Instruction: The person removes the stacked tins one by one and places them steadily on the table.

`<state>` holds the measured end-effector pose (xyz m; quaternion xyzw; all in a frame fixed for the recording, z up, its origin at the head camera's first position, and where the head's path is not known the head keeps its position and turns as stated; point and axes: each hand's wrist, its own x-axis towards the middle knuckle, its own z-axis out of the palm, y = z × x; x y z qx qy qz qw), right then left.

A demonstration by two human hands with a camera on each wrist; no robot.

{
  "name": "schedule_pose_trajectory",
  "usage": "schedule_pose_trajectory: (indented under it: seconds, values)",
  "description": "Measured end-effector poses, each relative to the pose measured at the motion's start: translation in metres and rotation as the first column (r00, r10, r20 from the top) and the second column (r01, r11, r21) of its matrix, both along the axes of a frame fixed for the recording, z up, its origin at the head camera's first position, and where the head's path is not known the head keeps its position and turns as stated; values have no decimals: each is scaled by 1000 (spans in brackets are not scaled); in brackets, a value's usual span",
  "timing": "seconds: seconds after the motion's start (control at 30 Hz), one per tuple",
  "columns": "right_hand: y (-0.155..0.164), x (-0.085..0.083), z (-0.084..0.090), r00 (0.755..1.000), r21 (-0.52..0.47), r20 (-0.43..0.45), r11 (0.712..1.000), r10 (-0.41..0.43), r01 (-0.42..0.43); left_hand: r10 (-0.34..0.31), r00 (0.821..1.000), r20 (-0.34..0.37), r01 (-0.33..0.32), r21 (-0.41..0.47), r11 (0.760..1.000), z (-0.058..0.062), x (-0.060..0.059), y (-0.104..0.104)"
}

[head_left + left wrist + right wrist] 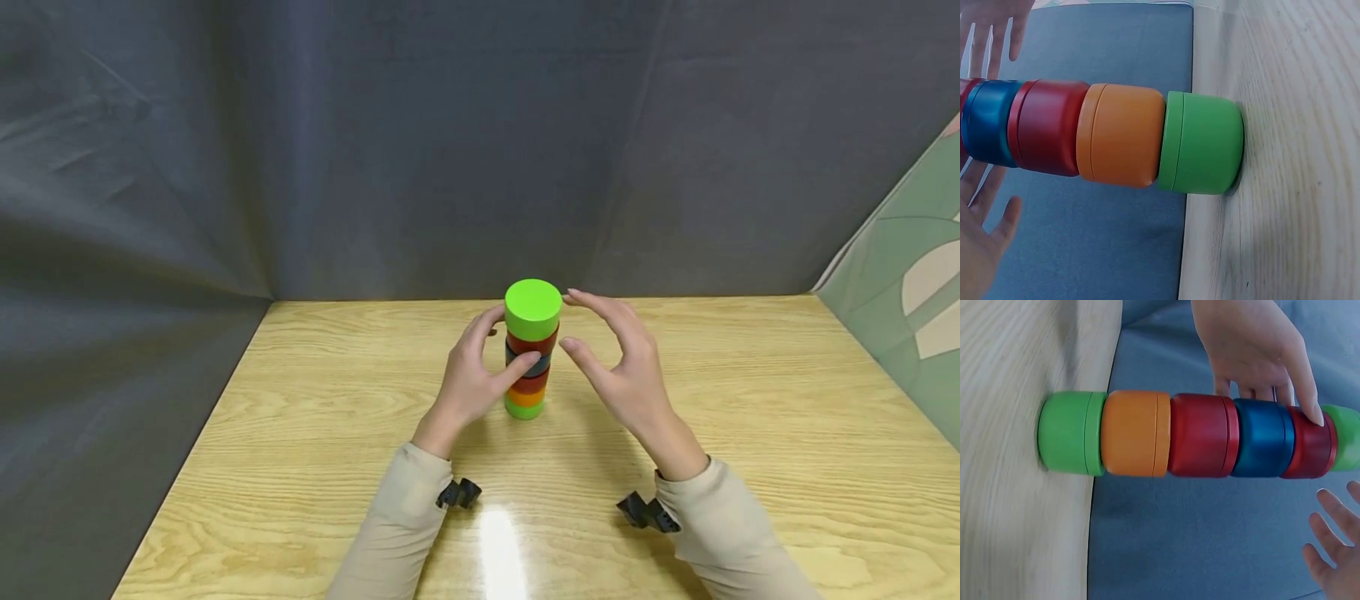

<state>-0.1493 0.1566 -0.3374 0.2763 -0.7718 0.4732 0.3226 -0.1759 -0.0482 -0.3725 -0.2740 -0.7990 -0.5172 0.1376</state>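
Stack of coloured cylinders (532,350) upright at worktop (315,433) centre, six high, bright green cap on top. Left hand (475,375) at 9 o'clock, thumb and fingers lightly touching mid-stack, apparently steadying. Right hand (622,362) at 3 o'clock, fingers relaxed, clear of stack, apparently guarding against toppling.

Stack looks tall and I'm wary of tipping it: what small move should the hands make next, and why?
Probably ease the left hand off slowly. Its fingers touch the upper blocks of the stack, while the right hand hovers open beside the green top block without touching. The six blocks sit slightly uneven, so a quick release might nudge them.
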Motion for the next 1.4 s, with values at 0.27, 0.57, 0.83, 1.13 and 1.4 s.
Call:
schedule_pose_trajectory:
  seconds: [0.27,0.57,0.83,1.13,1.4]
  values:
    - [-10,-1,2,999,-44,40,999,8,-6,-23,1000,0,23,15,1000,-1,0,0]
    - [-15,-3,7,994,-81,99,996,39,-31,-38,999,39,37,44,998,-2,0,-1]
    - [-18,-7,7,988,-104,133,993,78,-64,-68,996,52,63,88,994,-3,-2,-2]
    - [-20,-10,7,981,-111,166,990,100,-83,-78,995,59,72,97,993,-4,-1,-1]
    - [-22,-10,7,982,-114,164,990,95,-77,-86,994,63,80,101,992,-5,-2,-1]
